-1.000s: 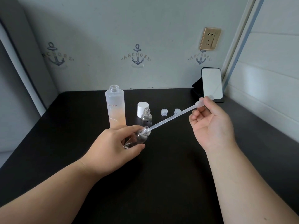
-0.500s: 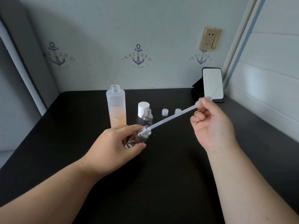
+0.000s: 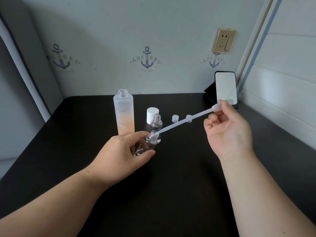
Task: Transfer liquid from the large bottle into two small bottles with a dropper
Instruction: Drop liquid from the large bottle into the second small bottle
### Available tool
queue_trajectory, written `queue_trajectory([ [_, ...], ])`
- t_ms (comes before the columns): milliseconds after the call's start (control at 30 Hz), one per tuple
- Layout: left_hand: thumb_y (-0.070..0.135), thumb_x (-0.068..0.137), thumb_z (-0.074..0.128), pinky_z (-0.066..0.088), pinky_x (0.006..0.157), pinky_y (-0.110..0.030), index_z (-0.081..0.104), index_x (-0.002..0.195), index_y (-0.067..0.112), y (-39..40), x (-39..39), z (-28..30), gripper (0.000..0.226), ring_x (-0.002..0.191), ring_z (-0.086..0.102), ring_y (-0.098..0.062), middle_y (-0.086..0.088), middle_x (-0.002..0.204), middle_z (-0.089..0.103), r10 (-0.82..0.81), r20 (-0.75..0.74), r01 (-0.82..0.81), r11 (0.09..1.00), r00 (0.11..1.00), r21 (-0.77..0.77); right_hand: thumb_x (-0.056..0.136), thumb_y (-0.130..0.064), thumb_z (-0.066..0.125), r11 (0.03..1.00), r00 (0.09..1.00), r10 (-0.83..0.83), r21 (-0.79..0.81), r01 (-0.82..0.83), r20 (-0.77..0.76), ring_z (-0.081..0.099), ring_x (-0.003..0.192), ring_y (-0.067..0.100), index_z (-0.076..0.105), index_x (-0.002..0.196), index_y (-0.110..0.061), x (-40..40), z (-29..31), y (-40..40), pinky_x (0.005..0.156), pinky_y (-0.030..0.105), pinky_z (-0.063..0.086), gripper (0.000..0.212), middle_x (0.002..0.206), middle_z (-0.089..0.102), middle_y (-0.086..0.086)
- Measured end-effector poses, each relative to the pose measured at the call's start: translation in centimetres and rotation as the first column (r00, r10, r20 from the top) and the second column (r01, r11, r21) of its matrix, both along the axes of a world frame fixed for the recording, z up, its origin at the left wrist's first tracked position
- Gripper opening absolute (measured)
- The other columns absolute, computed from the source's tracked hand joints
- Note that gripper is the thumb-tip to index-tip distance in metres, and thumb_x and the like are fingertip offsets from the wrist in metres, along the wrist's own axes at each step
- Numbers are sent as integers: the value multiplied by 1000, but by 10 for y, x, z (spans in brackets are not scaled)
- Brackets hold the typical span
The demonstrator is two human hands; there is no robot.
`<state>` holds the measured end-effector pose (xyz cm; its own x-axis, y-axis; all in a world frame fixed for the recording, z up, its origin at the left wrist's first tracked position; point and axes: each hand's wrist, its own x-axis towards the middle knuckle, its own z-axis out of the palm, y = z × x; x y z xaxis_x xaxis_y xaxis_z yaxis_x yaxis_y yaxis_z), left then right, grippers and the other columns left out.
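Note:
My left hand (image 3: 123,154) grips a small clear bottle (image 3: 148,143), tilted with its open neck pointing up and right. My right hand (image 3: 227,130) pinches the bulb of a translucent plastic dropper (image 3: 184,121); the dropper's tip sits in the tilted bottle's neck. Behind stands the large frosted bottle (image 3: 124,113), uncapped, with peach liquid in its lower half. A second small clear bottle (image 3: 156,124) stands upright and uncapped just right of it, partly behind the dropper tip.
A white cap (image 3: 152,113) stands behind the second small bottle. Two small clear caps (image 3: 175,118) (image 3: 188,117) lie on the black table (image 3: 171,185). A phone on a stand (image 3: 225,88) is at the back right corner. Walls close the back and right.
Almost nothing moved. My right hand and the dropper bulb shifted very slightly; the dropper tip stays in the tilted bottle's neck.

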<state>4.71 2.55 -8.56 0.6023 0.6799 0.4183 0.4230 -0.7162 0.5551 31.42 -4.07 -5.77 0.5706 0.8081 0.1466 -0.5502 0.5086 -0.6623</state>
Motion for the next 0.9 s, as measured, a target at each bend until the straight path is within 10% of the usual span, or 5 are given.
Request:
queue_trajectory([
  [500, 58, 74, 74, 50, 66, -14, 60, 119, 40, 1, 2, -2, 50, 76, 66, -8, 30, 92, 66, -27, 40, 32, 990, 999, -138, 93, -15, 67, 1000, 991, 20, 15, -18, -130, 63, 65, 13, 75, 85, -11, -2, 0, -1, 61, 24, 51, 13, 77, 67, 0],
  [900, 22, 94, 60, 50, 73, -26, 54, 111, 34, 7, -9, 2, 21, 88, 60, 2, 18, 95, 60, 357, 573, -289, 934, 738, -211, 94, -16, 65, 1000, 993, 20, 25, -17, -116, 65, 67, 12, 78, 68, -16, -4, 0, -1, 65, 24, 52, 29, 77, 69, -1],
])
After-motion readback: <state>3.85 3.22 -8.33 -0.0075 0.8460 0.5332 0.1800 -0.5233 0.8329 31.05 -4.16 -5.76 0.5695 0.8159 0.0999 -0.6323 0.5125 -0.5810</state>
